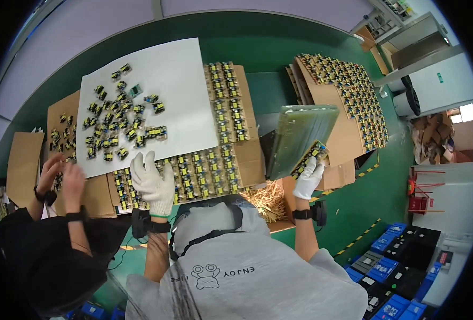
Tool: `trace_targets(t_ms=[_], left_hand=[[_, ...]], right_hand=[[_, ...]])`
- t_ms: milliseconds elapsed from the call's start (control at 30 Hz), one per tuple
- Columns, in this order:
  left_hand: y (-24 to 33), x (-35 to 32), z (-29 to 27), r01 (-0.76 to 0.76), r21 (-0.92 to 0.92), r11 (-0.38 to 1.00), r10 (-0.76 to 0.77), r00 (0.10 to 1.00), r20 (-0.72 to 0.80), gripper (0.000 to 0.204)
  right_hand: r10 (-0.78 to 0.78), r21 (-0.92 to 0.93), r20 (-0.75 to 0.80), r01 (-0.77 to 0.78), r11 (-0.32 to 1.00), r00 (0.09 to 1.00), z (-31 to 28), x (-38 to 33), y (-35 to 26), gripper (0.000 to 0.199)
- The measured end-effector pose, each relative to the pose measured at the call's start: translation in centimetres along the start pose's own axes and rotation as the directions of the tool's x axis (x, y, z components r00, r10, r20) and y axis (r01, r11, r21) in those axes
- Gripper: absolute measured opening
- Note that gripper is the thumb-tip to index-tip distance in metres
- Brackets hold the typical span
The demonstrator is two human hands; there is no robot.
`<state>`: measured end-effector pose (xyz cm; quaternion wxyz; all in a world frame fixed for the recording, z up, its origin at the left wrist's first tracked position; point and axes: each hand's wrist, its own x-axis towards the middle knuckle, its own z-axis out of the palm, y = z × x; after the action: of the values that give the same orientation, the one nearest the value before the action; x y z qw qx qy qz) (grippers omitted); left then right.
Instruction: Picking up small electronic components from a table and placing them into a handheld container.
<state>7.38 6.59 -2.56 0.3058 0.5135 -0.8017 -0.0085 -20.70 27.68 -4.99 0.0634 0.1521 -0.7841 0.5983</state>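
Observation:
My left hand (152, 182), in a white knitted glove, is open with its fingers stretched out. It lies at the lower edge of a large white sheet (180, 80), over rows of small circuit boards (207, 173) with yellow parts. A loose heap of similar boards (114, 120) rests on the sheet. Off to the right, my right hand (308, 181), also gloved, is closed on a circuit board panel (312, 154) carrying yellow components. That panel is tilted in front of a stack of translucent greenish plastic sheets (303, 130). My right fingertips are partly hidden.
A co-worker's hands (60, 178) work at the left beside cardboard with more boards. Further right, cardboard (335, 114) carries many boards in rows. A box of shredded straw-coloured filler (268, 202) stands below the table edge. Blue and black crates (394, 272) fill the lower right.

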Motion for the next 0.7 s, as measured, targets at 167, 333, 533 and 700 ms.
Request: trace_targets(t_ms=[167, 333, 533, 700], left_hand=[[4.3, -0.7, -0.2, -0.086, -0.045, 0.995, 0.085, 0.996, -0.032, 0.048], [7.0, -0.8, 0.5, -0.094, -0.157, 0.983, 0.105, 0.992, 0.064, 0.045], [9.7, -1.0, 1.2, -0.106, -0.272, 0.957, 0.154, 0.975, 0.162, 0.044], [11.9, -0.6, 1.6, -0.126, -0.377, 0.917, 0.217, 0.954, 0.207, 0.044]], right_hand=[[-0.167, -0.107, -0.051, 0.161, 0.981, 0.985, -0.6, 2.5, 5.3, 0.022], [-0.246, -0.198, -0.059, 0.23, 0.953, 0.968, 0.6, 3.0, 3.2, 0.023], [-0.15, -0.252, -0.092, 0.123, 0.96, 0.984, 0.9, 4.8, 2.5, 0.021], [-0.162, -0.22, -0.053, 0.147, 0.964, 0.985, 0.6, 5.5, 3.3, 0.027]])
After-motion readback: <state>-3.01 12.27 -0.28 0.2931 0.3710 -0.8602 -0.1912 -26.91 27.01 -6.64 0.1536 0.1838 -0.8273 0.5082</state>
